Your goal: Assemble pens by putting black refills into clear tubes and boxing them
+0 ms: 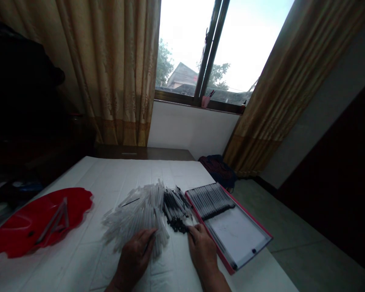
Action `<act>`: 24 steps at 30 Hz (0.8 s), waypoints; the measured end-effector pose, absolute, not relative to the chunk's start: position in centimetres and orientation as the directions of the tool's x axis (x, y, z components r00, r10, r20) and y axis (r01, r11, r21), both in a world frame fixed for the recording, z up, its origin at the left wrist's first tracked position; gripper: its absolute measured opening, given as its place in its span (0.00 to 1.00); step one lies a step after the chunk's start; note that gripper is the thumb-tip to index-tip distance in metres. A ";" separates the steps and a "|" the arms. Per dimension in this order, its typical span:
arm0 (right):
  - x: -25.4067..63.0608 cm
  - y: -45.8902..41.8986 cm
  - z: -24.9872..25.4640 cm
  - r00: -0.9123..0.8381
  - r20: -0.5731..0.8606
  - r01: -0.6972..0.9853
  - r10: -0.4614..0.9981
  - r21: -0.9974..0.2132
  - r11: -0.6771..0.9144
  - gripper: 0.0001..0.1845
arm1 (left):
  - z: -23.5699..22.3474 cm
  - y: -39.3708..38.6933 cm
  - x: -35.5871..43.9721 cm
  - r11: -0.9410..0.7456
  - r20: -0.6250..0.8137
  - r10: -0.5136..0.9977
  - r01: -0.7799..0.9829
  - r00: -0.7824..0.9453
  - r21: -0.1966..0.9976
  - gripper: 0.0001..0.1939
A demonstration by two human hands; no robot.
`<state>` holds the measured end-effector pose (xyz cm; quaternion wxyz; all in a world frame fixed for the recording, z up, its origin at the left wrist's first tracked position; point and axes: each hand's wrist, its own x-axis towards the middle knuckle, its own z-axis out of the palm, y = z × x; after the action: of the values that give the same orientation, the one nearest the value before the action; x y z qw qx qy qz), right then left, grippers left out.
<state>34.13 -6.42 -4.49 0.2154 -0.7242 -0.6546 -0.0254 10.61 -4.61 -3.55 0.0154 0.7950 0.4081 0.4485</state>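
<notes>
Gold curtains (115,73) hang on either side of a sliding window (185,48), and below it a white-covered table (88,178) fills the lower part of the view. In the middle of the table lies a loose, fanned heap of clear tubes (140,211), with a thin dark stick (130,202) across its upper left part. Touching its right side is a smaller bundle of black-ended pens (174,205), their black ends clustered toward the person.

The left hand (135,253) is at the near edge of the clear tubes, fingers curled, thumb and forefinger closed on a dark slender piece (148,243). The right hand (202,248) is bent at the near end of the pen bundle, thumb and forefinger drawn together beside the black ends; the dim picture does not show whether it grips one.

Just right of the bundle sits a shallow red-rimmed box (247,215). A neat row of pens (211,198) fills its far part, black ends toward the person, and a few more lie along its left side; its pale bottom shows between. On the left of the table, a scalloped red dish (18,227) holds a few clear strips (56,219).
</notes>
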 end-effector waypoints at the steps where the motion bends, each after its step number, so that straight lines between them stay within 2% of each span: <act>1: 34.1 -6.3 -4.5 0.138 0.326 0.962 0.935 -0.270 -0.048 0.11 | -3.5 -4.7 10.6 -0.669 0.701 0.661 0.633 0.267 0.390 0.15; 5: 34.2 -6.2 -4.9 0.127 0.372 0.964 0.919 -0.266 -0.026 0.07 | -3.4 -4.8 10.7 -0.678 0.694 0.662 0.621 0.283 0.394 0.15; 8: 34.4 -6.3 -5.5 0.156 0.437 0.938 0.886 -0.347 0.006 0.10 | -3.6 -4.8 10.7 -0.679 0.680 0.670 0.617 0.299 0.398 0.14; 11: 34.3 -6.8 -5.7 0.238 0.476 0.816 0.847 -0.570 0.091 0.14 | -3.8 -4.8 10.7 -0.682 0.653 0.679 0.618 0.335 0.391 0.14; 14: 33.0 -7.5 -5.3 0.293 0.333 0.526 0.896 -0.839 0.140 0.15 | -3.9 -4.7 10.8 -0.690 0.617 0.684 0.622 0.390 0.371 0.15; 16: 31.8 -7.7 -4.7 0.271 0.227 0.317 0.935 -0.939 0.136 0.15 | -3.9 -4.7 10.8 -0.694 0.601 0.684 0.625 0.414 0.359 0.16; 19: 30.1 -7.8 -3.9 0.228 0.159 0.134 0.961 -0.982 0.131 0.17 | -3.8 -4.9 10.8 -0.699 0.600 0.679 0.621 0.423 0.353 0.15; 24: 29.0 -7.5 -3.6 0.187 0.209 0.127 0.960 -0.974 0.187 0.12 | -3.8 -5.1 10.9 -0.697 0.601 0.679 0.628 0.422 0.346 0.14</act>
<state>28.95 -7.47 -3.64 0.5674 -0.5212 -0.5213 0.3670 10.94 -5.05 -3.78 0.0340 0.8426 0.3879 0.3720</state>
